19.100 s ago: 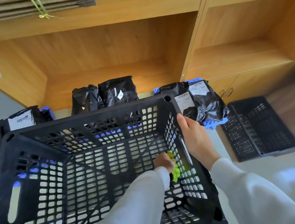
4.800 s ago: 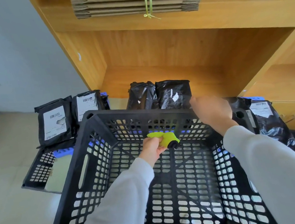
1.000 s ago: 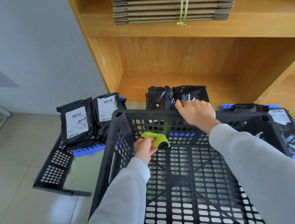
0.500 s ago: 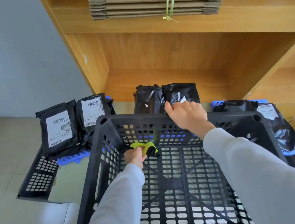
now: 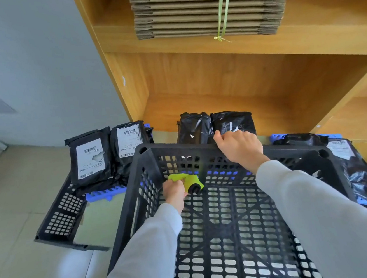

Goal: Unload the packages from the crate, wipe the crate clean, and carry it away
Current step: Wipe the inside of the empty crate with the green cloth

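Plastic lattice all round makes the crate (image 5: 222,226) a stiff, light thing to handle, I judge: with nothing left inside it, it should lift easily, though its bulk will want both hands. It stands in front of you before the wooden shelf (image 5: 231,101), tilted toward you so that its perforated bottom faces the camera. Your right hand (image 5: 239,147) curls its grip over the far rim and steadies the crate, while your left hand (image 5: 175,190) holds a yellow-green cloth (image 5: 186,179) in a closed grip inside, near the far left corner; something dark and round shows at the cloth's end, and I cannot tell what it is. The cloth is soft and will catch on the ribs, so press lightly. For carrying, take the crate by the rim or the slot in the left wall; the edges look hard but smooth. The packages (image 5: 90,158) are already out, standing along the shelf's foot and on flat crates on the floor (image 5: 16,226); their black film looks slippery and limp.
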